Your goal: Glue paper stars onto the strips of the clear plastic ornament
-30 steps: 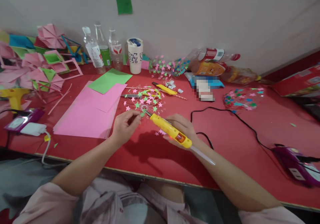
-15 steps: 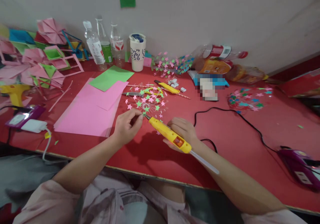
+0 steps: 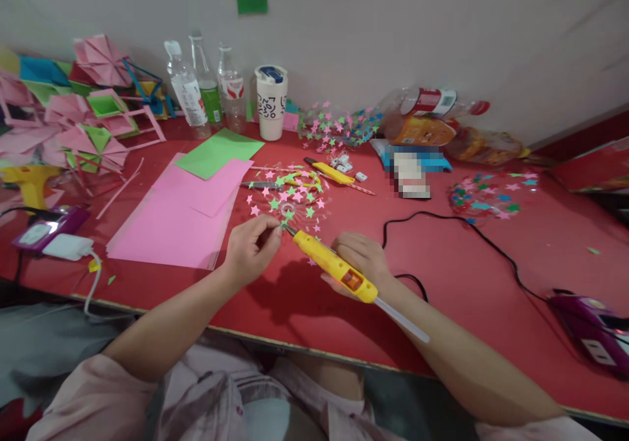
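Note:
My right hand (image 3: 361,257) is wrapped round a yellow hot glue gun (image 3: 324,257), whose nozzle points up and left. A clear glue stick (image 3: 403,320) sticks out of its back end. Thumb and forefinger of my left hand (image 3: 250,251) are pinched together at the nozzle tip, with a small green paper star (image 3: 284,224) at the fingertips. Just beyond both hands stands a clear plastic piece covered in pink and green stars (image 3: 297,198). Scissors with yellow handles (image 3: 309,180) lie partly hidden behind it.
Pink paper sheets (image 3: 162,231) and a green sheet (image 3: 219,153) lie left. Bottles (image 3: 187,100) and a cup (image 3: 271,103) stand by the wall. A yellow utility knife (image 3: 329,171), star-covered plastic (image 3: 486,195), a black cord (image 3: 442,215) and purple power strips (image 3: 590,329) lie around.
Both hands and the glue gun stay almost where they were. The whole view has shifted very slightly.

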A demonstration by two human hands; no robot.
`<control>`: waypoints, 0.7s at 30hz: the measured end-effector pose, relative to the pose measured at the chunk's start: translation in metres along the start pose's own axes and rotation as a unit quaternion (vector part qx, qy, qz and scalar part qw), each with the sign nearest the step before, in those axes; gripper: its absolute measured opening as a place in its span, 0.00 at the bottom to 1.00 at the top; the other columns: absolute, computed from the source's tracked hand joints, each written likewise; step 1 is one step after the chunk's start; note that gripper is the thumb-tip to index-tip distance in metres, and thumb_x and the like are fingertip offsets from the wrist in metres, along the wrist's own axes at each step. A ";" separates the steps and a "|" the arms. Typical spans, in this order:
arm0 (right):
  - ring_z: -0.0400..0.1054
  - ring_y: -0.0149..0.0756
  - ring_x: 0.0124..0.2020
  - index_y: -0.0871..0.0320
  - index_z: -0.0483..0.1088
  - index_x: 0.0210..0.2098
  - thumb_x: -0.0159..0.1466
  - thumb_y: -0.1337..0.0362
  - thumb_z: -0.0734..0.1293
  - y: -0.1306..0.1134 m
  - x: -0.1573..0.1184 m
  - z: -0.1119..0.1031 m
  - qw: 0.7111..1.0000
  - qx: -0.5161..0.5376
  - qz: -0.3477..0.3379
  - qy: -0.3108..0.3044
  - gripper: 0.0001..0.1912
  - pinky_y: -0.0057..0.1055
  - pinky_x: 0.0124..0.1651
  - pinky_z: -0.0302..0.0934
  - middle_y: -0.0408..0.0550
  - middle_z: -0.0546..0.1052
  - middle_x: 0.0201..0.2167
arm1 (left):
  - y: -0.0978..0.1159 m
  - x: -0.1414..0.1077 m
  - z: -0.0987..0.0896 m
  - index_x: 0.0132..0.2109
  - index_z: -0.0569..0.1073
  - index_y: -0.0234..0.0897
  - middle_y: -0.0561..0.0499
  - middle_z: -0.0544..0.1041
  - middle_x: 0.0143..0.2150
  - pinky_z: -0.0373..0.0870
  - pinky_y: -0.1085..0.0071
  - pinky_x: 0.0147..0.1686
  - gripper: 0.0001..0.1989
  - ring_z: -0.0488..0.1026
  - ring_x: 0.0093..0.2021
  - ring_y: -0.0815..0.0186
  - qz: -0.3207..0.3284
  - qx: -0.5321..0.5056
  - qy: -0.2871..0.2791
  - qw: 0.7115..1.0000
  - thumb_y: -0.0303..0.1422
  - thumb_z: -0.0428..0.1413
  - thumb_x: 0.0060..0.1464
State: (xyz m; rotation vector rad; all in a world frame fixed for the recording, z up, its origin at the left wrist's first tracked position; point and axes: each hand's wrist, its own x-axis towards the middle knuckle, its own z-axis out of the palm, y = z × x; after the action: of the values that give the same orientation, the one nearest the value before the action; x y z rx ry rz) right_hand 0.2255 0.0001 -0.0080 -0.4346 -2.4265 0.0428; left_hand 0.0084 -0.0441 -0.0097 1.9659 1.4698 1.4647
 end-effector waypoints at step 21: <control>0.55 0.29 0.23 0.55 0.58 0.24 0.61 0.56 0.63 0.000 -0.001 -0.001 1.000 0.002 0.016 -0.009 0.14 0.28 0.25 0.49 0.41 0.62 0.21 | -0.003 0.001 0.000 0.29 0.66 0.36 0.55 0.70 0.23 0.61 0.78 0.23 0.08 0.65 0.21 0.75 0.064 0.055 0.009 0.996 0.28 0.47 0.57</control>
State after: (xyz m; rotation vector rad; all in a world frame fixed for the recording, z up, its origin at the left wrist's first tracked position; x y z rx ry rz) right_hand 0.2265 -0.0001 -0.0079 -0.4731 -2.4362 0.0668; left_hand 0.0068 -0.0426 -0.0110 2.1533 1.4868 1.4848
